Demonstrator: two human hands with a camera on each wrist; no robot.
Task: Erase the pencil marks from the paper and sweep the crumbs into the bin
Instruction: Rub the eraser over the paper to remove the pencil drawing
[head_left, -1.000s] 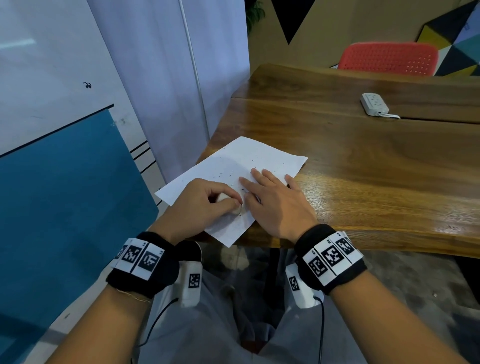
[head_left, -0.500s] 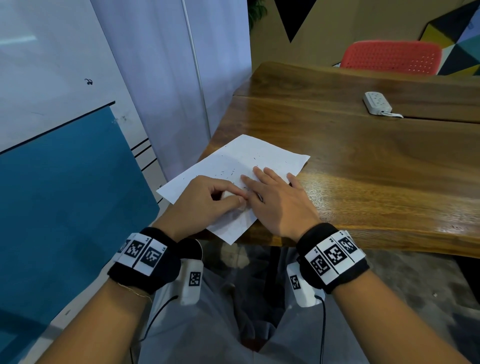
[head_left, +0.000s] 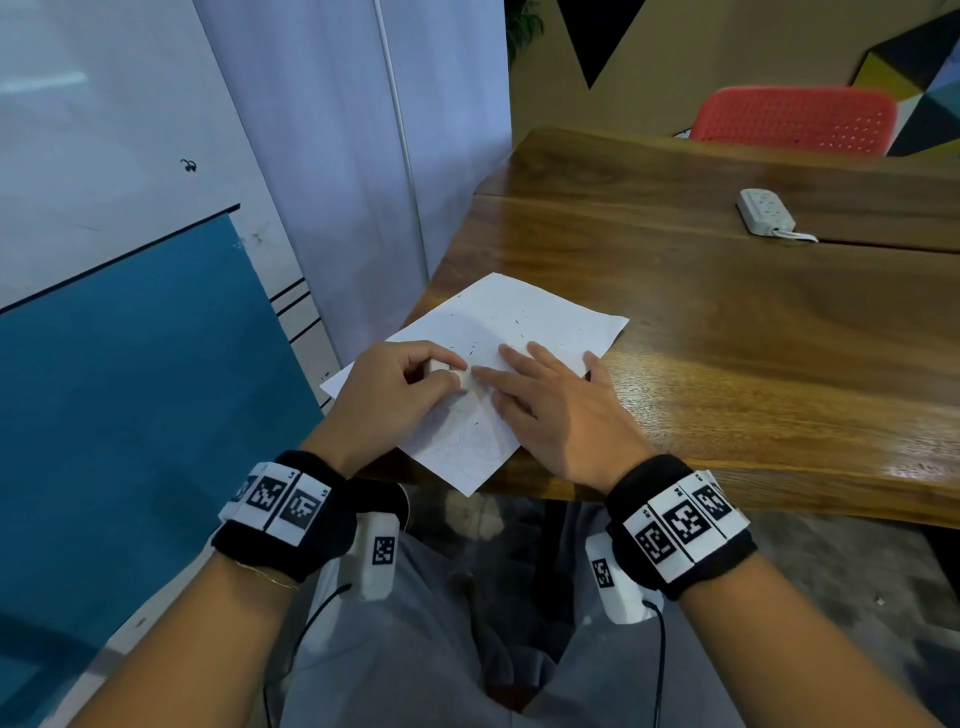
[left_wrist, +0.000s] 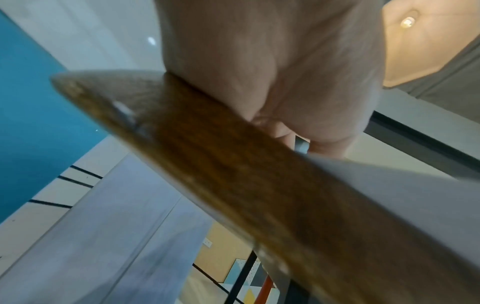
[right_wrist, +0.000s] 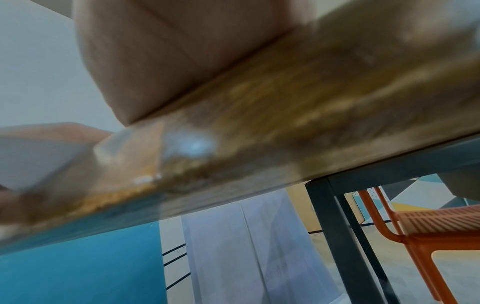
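Meanwhile left hand (head_left: 387, 387) grips a white eraser (head_left: 451, 370) against the paper (head_left: 498, 364) on the counter (head_left: 753, 332); right hand (head_left: 561, 410) presses flat, fingers straight.

Wooden table (head_left: 727, 338), red chair (head_left: 795, 122)

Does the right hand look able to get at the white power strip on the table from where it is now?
Probably yes. The right hand lies flat on the paper, and bare table lies between it and the power strip, though that is a long stretch.
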